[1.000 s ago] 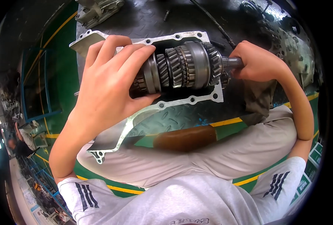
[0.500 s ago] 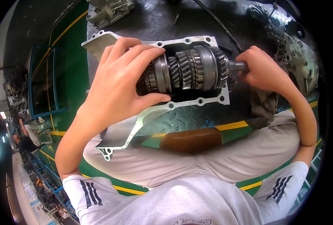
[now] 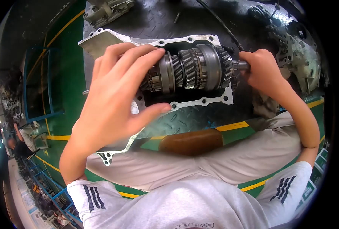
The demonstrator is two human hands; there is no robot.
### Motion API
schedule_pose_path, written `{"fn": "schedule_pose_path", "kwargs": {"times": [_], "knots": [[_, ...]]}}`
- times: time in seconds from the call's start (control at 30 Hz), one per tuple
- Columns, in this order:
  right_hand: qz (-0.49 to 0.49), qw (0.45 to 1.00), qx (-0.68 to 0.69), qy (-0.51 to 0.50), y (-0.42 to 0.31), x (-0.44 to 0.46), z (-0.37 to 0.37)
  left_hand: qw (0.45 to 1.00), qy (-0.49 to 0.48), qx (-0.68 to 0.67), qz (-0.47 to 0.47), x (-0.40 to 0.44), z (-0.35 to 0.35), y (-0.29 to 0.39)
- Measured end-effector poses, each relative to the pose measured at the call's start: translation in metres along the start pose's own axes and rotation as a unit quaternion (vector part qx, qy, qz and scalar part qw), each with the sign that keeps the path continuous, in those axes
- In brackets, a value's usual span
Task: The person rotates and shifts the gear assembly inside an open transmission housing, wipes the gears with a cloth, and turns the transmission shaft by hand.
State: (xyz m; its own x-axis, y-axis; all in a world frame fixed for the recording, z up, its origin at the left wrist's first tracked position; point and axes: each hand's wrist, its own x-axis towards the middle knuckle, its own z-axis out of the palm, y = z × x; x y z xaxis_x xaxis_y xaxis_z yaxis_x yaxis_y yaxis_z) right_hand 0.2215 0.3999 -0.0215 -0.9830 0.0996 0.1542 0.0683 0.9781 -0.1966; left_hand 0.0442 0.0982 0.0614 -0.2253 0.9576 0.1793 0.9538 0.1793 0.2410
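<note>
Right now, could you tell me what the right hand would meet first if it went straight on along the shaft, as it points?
Most likely the toothed end gear, beyond the shaft that the right hand grips, though depth is unclear and the edge of the housing might come first.

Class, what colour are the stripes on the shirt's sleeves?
The stripes are black, seen best in the head view.

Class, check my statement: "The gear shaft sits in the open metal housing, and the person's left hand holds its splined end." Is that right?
Not quite: the head view shows the right hand holding the splined end. The gear shaft does sit in the open metal housing.
</note>
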Motion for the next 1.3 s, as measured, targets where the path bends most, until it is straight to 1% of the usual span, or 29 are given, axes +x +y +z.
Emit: {"fn": "schedule_pose_path", "kwargs": {"times": [0.07, 0.13, 0.23, 0.3, 0.43, 0.5, 0.63, 0.7, 0.73, 0.8, 0.9, 0.97, 1.03, 1.1, 1.13, 1.2, 1.23, 1.3], "knots": [[0.002, 1.000, 0.001, -0.013, 0.001, 0.002, -0.002, 1.000, -0.001, 0.002, 0.001, 0.007, 0.005, -0.001], [0.003, 1.000, 0.004, -0.026, 0.000, 0.004, -0.004, 0.999, -0.002, 0.019, 0.032, 0.015, 0.012, -0.009], [0.038, 0.997, 0.029, -0.055, -0.002, 0.004, -0.006, 0.998, -0.017, 0.038, 0.044, 0.022, 0.009, -0.008], [0.004, 1.000, 0.022, -0.014, 0.000, 0.004, -0.003, 0.999, -0.008, 0.032, 0.040, 0.023, 0.011, -0.004], [0.008, 0.998, 0.023, -0.050, 0.007, 0.002, -0.002, 0.999, 0.018, 0.020, 0.026, 0.023, 0.016, -0.003], [-0.018, 1.000, -0.013, 0.002, 0.013, -0.004, 0.008, 0.999, 0.020, 0.029, 0.025, 0.020, 0.013, -0.006], [-0.027, 0.999, -0.021, 0.025, 0.018, -0.009, 0.012, 0.998, 0.011, 0.052, 0.022, 0.020, 0.012, -0.003], [-0.039, 0.999, 0.033, 0.005, 0.011, -0.004, 0.000, 0.998, 0.017, 0.043, 0.034, 0.023, 0.015, -0.002], [-0.040, 0.999, 0.035, 0.007, 0.009, -0.002, -0.007, 0.998, 0.024, 0.033, 0.043, 0.023, 0.016, -0.002], [-0.001, 0.987, 0.137, -0.081, 0.006, 0.004, -0.019, 0.998, 0.024, 0.042, 0.041, 0.021, 0.015, -0.001], [0.004, 0.985, 0.138, -0.105, 0.006, 0.005, -0.025, 0.998, 0.023, 0.049, 0.039, 0.018, 0.011, -0.007], [0.006, 0.983, 0.143, -0.114, 0.008, 0.004, -0.025, 1.000, 0.003, -0.005, 0.015, 0.021, 0.014, -0.010], [0.007, 0.982, 0.149, -0.115, 0.008, 0.007, -0.024, 1.000, 0.008, -0.015, 0.023, 0.025, 0.018, -0.009], [0.041, 0.970, 0.147, -0.190, 0.005, 0.015, -0.028, 0.999, 0.026, -0.022, 0.021, 0.025, 0.020, -0.007], [0.040, 0.970, 0.147, -0.192, 0.008, 0.014, -0.023, 0.999, 0.026, -0.023, 0.019, 0.024, 0.018, -0.008], [-0.009, 0.987, 0.127, -0.096, 0.014, 0.007, -0.014, 1.000, 0.014, -0.009, 0.010, 0.019, 0.012, -0.012], [-0.006, 0.987, 0.126, -0.097, 0.015, 0.008, -0.017, 1.000, 0.014, -0.011, 0.013, 0.020, 0.012, -0.012], [0.036, 0.969, 0.135, -0.203, 0.011, 0.015, -0.026, 0.999, 0.006, -0.039, -0.002, 0.023, 0.013, -0.011]]}}
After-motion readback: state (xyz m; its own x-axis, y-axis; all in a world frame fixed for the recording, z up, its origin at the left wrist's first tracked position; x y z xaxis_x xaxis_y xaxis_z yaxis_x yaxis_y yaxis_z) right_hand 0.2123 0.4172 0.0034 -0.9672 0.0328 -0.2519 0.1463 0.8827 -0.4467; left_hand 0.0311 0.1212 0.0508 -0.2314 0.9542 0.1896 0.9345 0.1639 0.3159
